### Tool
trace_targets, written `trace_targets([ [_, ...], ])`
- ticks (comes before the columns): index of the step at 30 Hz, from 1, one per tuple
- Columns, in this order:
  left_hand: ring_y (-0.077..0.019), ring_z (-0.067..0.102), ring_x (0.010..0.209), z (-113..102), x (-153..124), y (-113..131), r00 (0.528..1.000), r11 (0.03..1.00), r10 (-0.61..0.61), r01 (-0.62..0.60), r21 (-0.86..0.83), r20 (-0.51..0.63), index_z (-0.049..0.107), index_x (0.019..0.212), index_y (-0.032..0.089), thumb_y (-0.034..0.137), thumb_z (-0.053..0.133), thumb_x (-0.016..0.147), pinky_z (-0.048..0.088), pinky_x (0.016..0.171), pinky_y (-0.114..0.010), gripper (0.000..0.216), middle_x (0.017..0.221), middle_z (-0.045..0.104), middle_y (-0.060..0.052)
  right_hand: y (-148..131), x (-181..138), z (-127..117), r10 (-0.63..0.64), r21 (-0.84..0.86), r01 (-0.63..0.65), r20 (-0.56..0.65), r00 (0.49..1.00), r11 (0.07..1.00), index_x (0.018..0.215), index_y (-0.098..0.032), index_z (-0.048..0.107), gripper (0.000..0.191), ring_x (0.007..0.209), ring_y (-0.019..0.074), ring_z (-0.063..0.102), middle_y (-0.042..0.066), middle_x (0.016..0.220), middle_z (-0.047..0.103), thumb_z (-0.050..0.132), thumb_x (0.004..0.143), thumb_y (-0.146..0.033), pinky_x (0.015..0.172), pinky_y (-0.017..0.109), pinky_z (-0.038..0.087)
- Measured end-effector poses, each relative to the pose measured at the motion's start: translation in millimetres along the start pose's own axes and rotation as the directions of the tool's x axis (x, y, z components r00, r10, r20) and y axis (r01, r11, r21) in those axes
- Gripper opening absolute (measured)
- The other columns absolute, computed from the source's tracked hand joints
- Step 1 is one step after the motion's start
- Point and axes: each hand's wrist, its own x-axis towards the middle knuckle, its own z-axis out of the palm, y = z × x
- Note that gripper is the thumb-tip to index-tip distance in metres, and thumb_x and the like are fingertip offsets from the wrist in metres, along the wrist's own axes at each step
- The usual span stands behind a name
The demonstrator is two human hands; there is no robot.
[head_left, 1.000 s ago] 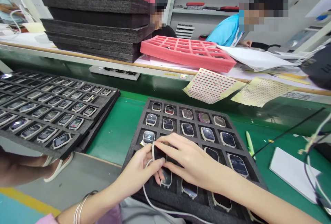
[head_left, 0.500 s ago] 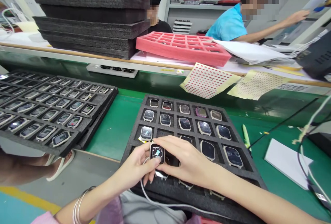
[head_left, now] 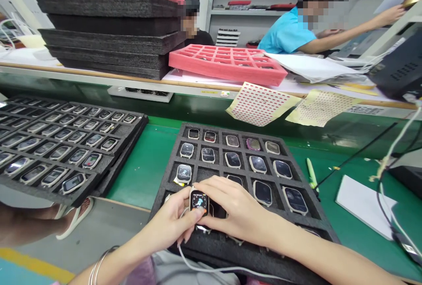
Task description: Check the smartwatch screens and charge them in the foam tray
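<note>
A smartwatch point(head_left: 199, 200) with a lit dial is held between both hands, low over a black foam tray point(head_left: 194, 248) of watches. My left hand point(head_left: 176, 214) grips it from the left, its thumb lying on the lower screen. My right hand point(head_left: 235, 203) curves around the right side, fingers at the top edge and thumb near the lower corner. A white cable point(head_left: 211, 269) runs from beneath my left hand across the lap; where it ends at the watch is hidden. Beside the hands, a watch with a lit screen point(head_left: 183, 173) sits in its compartment.
More foam trays of watches point(head_left: 95, 188) lie at the left. Stacked black foam point(head_left: 108, 41) and a pink foam tray point(head_left: 227, 69) rest on the shelf above. White paper point(head_left: 364, 208), a green pen point(head_left: 311, 171) and cables are at right. Two people sit beyond the shelf.
Both hands keep holding the watch, and the left thumb stays on its screen, where an orange patch now shows at the bottom. The view has shifted slightly. A person opposite has reached farther right.
</note>
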Motion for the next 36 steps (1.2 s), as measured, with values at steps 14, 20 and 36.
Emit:
trace_targets([
  [14, -0.0073, 0.040, 0.063, 5, -4, -1, 0.997, 0.999, -0.017, 0.015, -0.029, -0.080, 0.038, 0.125, 0.023, 0.035, 0.059, 0.085, 0.033, 0.056, -0.018, 0.047, 0.088, 0.050, 0.000, 32, 4, -36, 0.202, -0.215, -0.178, 0.096, 0.975, 0.960, 0.119, -0.014, 0.055, 0.043, 0.101, 0.0261, 0.052, 0.011, 0.111, 0.054, 0.071, 0.081, -0.027, 0.088, 0.041, 0.045],
  [20, -0.0021, 0.031, 0.047, 7, -1, 7, 0.998, 0.999, -0.051, 0.051, 0.015, -0.032, 0.043, 0.120, 0.021, 0.038, 0.058, 0.085, 0.024, 0.041, -0.016, 0.041, 0.083, 0.052, 0.001, 24, -21, -61, 0.288, -0.446, -0.166, 0.222, 0.931, 0.879, 0.105, -0.017, 0.063, 0.023, 0.095, 0.0271, 0.055, 0.008, 0.099, 0.060, 0.069, 0.082, -0.019, 0.088, 0.044, 0.042],
  [36, -0.0013, 0.041, 0.043, 18, 16, 13, 0.993, 0.996, -0.083, 0.085, -0.025, 0.082, 0.049, 0.105, 0.018, 0.026, 0.070, 0.074, 0.037, 0.032, -0.011, 0.038, 0.091, 0.057, -0.002, 8, -18, -70, 0.093, -0.058, -0.094, -0.008, 0.996, 0.994, 0.113, -0.016, 0.060, 0.035, 0.092, 0.0225, 0.057, 0.008, 0.101, 0.062, 0.068, 0.079, -0.022, 0.084, 0.034, 0.047],
])
